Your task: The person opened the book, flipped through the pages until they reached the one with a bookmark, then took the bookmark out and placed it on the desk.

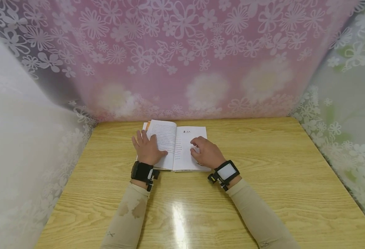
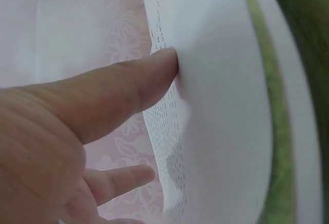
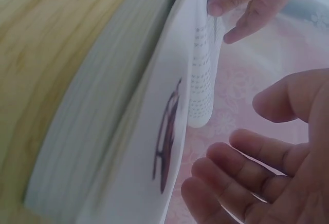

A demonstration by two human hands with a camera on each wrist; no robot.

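Note:
An open book (image 1: 182, 165) lies on the wooden table, its left page full of small print and its right page mostly white with a short column of text. My left hand (image 1: 148, 150) rests on the left page with fingers spread; in the left wrist view its thumb (image 2: 149, 77) touches the paper. Over the right page is my right hand (image 1: 208, 153), fingers loosely bent and nothing held. The right wrist view shows its fingertips (image 3: 205, 170) beside the page, which bears a dark reddish drawing (image 3: 167, 142) near the lower corner.
The wood-grain table (image 1: 279, 180) extends to both sides and in front of the book. A pink floral curtain (image 1: 170, 86) hangs behind the table, with pale floral sheets (image 1: 350, 138) at the sides. An orange edge (image 1: 148, 125) shows at the book's upper left.

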